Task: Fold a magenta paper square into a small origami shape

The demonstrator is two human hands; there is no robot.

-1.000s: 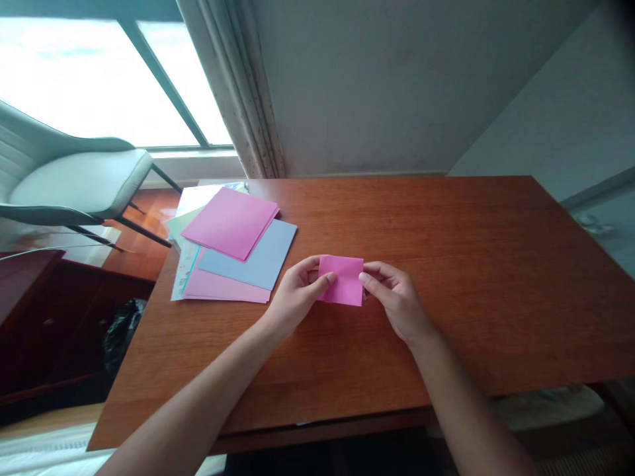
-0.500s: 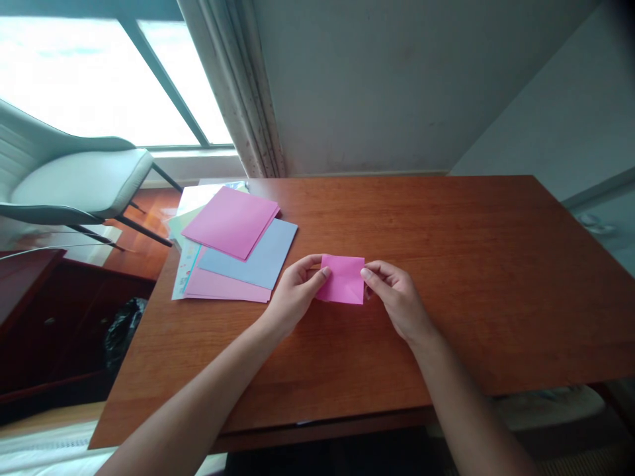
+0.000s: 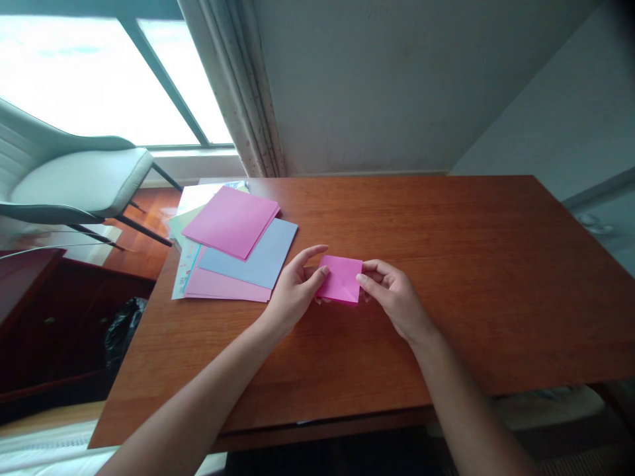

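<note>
A small square of folded pink paper [image 3: 341, 277] is held between my two hands, just above the wooden table. My left hand [image 3: 300, 281] grips its left edge, thumb on top; the index finger is lifted off and stretched past the far left corner. At the right edge, my right hand [image 3: 387, 287] pinches the paper between thumb and fingers. Faint crease lines show on its face, and a second layer peeks out along the near edge. The fingers beneath the paper are mostly hidden.
Left of my hands lies a pile of paper: bright pink sheets [image 3: 232, 221] on top, blue-grey sheets [image 3: 253, 261] and pale pink sheets [image 3: 228, 285] below. The wooden table [image 3: 446, 264] meets the wall at the back. A white chair [image 3: 84, 178] stands by the window.
My left index finger has lifted away from the paper's far edge. The pink square has shifted slightly left and tilted, so a lower layer shows at its near edge.
</note>
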